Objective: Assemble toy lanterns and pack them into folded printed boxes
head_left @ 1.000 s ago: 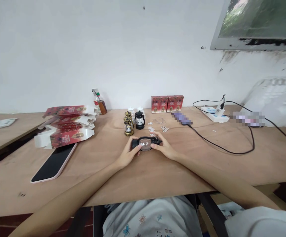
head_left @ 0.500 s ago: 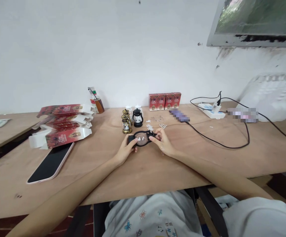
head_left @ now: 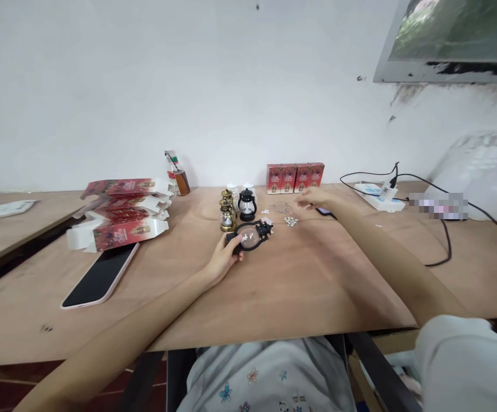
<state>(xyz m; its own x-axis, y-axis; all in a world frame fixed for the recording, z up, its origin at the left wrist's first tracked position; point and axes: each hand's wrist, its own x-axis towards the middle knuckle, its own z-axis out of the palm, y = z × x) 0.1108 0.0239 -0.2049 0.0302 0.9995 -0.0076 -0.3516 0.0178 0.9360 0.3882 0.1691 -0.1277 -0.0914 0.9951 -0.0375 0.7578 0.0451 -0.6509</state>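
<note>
My left hand grips the base of a small black lantern with a clear round globe, held tilted on its side above the table. My right hand is stretched out to the back right, fingers extended and apart, beside a loose cluster of thin wire-like pieces. A pile of small round pale pieces and some little white pieces lie between my hands. Another black lantern stands upright behind the held one, next to gold lanterns and white lanterns.
Red printed boxes stand against the wall. Flattened red cartons and a phone lie at left, near a bottle of brown liquid. A power strip with black cables sits at right, by another phone.
My right hand has let go of the black lantern's top and moved away to the back right. My left hand still holds the lantern. The view has shifted slightly.
</note>
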